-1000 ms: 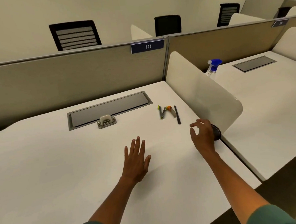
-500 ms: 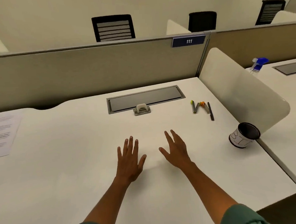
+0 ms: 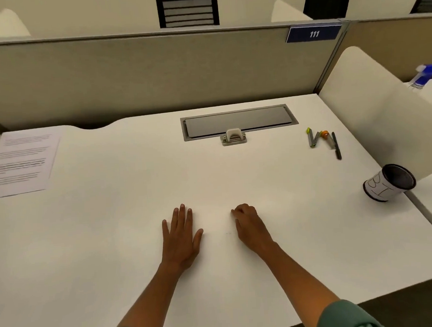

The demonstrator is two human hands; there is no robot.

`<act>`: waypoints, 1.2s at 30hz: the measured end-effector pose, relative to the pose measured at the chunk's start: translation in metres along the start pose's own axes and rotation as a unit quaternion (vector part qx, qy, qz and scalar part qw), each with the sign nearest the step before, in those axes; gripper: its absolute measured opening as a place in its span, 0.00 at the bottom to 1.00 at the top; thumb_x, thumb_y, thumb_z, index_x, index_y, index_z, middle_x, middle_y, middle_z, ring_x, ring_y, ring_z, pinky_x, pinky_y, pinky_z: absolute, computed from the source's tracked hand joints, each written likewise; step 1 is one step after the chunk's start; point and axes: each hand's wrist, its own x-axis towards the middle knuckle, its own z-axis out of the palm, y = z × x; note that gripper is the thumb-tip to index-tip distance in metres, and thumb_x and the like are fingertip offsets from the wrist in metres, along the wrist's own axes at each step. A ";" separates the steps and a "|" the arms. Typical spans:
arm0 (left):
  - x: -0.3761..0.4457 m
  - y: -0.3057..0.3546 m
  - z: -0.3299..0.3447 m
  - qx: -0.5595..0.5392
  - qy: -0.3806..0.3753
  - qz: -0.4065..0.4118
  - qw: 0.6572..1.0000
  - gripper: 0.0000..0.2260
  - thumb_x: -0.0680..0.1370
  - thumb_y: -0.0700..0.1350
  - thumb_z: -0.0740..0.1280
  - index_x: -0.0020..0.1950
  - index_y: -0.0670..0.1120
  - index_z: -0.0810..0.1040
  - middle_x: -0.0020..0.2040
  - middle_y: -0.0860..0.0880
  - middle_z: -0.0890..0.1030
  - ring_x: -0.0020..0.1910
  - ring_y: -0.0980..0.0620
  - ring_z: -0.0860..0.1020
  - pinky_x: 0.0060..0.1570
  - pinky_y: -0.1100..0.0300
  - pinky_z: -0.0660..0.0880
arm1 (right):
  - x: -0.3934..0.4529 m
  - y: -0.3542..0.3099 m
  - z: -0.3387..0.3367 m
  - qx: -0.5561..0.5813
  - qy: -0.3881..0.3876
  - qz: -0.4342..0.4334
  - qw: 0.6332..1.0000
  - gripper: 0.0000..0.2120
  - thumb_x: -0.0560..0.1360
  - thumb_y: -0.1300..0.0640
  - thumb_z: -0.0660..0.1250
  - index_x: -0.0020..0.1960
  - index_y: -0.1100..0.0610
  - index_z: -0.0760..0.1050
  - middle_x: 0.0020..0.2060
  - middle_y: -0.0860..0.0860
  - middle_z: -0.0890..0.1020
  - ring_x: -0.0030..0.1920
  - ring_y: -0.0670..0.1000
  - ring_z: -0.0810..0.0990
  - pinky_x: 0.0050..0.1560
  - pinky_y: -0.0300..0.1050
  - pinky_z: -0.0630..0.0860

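**Warm, even light, soft at the edges**

Soft yellowish light is coming down from overhead, and the white bench [image 3: 113, 232] glows evenly. Faint shadows sit under the left hand [image 3: 181, 237] and the right hand [image 3: 250, 228], with a darker one behind the cup [image 3: 388, 182]. The wide lens bends the partition [image 3: 153, 73] towards the edges. Print on the paper [image 3: 20, 162] is blurred and unreadable.

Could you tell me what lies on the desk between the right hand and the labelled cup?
In the head view, only bare white desk runs from the right hand to the cup; the pens lie farther back, off that line.
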 end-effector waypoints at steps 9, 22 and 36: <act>-0.009 -0.008 0.008 -0.007 0.003 0.021 1.000 0.30 0.80 0.59 0.50 0.78 0.44 0.56 0.80 0.44 0.53 0.78 0.47 0.52 0.73 0.36 0.52 | -0.042 -0.031 0.000 0.017 -0.058 -0.018 0.998 0.06 0.77 0.47 0.57 0.45 0.46 0.70 0.46 0.40 0.73 0.45 0.43 0.74 0.46 0.40 0.71; 0.006 0.013 0.007 -0.021 0.016 0.045 0.999 0.31 0.80 0.60 0.44 0.79 0.45 0.54 0.80 0.46 0.49 0.79 0.48 0.49 0.74 0.38 0.49 | -0.044 -0.046 -0.010 -0.091 -0.109 0.017 0.990 0.12 0.65 0.67 0.73 0.48 0.61 0.77 0.47 0.57 0.78 0.48 0.57 0.78 0.39 0.44 0.73; 0.015 0.026 0.004 -0.016 0.022 0.037 0.999 0.31 0.80 0.59 0.46 0.79 0.44 0.55 0.80 0.45 0.51 0.79 0.47 0.50 0.74 0.38 0.48 | -0.039 -0.044 -0.002 -0.243 -0.032 -0.080 0.966 0.23 0.37 0.71 0.76 0.26 0.55 0.71 0.26 0.49 0.73 0.27 0.48 0.74 0.22 0.36 0.56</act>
